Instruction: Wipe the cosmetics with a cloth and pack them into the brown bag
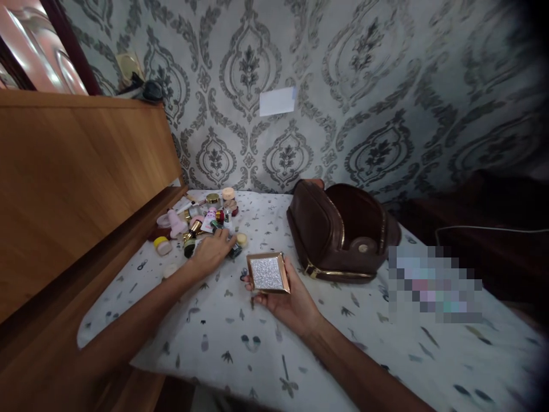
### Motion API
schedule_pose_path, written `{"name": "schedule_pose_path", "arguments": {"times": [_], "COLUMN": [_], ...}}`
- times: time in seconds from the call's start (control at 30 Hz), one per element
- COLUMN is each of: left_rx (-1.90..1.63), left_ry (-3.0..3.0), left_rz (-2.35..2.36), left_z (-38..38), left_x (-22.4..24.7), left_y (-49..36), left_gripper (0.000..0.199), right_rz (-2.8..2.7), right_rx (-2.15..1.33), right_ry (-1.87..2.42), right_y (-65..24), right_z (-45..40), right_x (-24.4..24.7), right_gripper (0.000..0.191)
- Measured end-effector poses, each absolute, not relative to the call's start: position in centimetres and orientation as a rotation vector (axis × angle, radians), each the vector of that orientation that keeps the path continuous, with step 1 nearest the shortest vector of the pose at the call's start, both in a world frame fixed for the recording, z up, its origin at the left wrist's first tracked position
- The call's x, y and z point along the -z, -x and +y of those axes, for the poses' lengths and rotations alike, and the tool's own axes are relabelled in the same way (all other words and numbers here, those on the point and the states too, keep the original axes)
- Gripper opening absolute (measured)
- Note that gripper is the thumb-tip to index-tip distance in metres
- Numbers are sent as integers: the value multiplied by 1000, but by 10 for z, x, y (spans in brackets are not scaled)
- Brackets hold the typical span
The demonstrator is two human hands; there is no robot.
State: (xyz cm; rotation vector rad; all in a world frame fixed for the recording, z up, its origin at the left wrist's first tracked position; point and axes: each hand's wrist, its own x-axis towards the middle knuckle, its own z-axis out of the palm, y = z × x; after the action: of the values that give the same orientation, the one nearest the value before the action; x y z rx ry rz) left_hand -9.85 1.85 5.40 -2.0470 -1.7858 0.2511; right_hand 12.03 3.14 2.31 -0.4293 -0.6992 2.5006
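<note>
My right hand [295, 300] holds a square gold-edged case [269, 273] with a silver glitter panel facing up, its fingers wrapped under and around it. To the left, my left hand [212, 252] reaches over a pile of small cosmetics, its fingers bent down on a dark item [235, 250] at the pile's near edge; its grip there is hard to make out. The pile includes a yellow-banded jar [162, 246], a pink item [175, 224], a gold-lidded jar [213, 199] and a peach-lidded jar [228, 194]. A brown bag [315, 226] stands unzipped right of the case.
A white patterned cloth [257, 366] covers the surface. A wooden panel [86, 183] rises along the left side. Patterned wallpaper backs the surface, with a white paper [277, 101] on it. A pixelated item [435, 286] lies right of the bag.
</note>
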Motion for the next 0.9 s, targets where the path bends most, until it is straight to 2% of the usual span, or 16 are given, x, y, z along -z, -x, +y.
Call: {"name": "schedule_pose_path", "arguments": {"times": [0.27, 0.53, 0.63, 0.73, 0.8, 0.9], "left_rx": [-378, -349, 16, 732, 1100, 1241], "left_ry": [1962, 1878, 2011, 2195, 2287, 2510], "left_rz": [-1755, -1946, -2039, -1884, -1718, -1617], "left_z": [2, -1, -5, -6, -3, 3], "left_x": [-50, -65, -79, -86, -86, -80], "left_y": [91, 99, 83, 54, 32, 11], "left_gripper": [28, 40, 28, 23, 26, 27], "right_rz": [-667, -615, -599, -642, -722, -871], "right_rx": [-2509, -2520, -2513, -2485, -2434, -2284], "right_ry": [439, 401, 393, 394, 419, 483], "right_y": [-121, -122, -122, -121, -120, -118], "right_z": [36, 37, 40, 39, 36, 29], "right_x": [-22, -22, -19, -18, -17, -16], "right_gripper": [68, 71, 71, 67, 57, 31]}}
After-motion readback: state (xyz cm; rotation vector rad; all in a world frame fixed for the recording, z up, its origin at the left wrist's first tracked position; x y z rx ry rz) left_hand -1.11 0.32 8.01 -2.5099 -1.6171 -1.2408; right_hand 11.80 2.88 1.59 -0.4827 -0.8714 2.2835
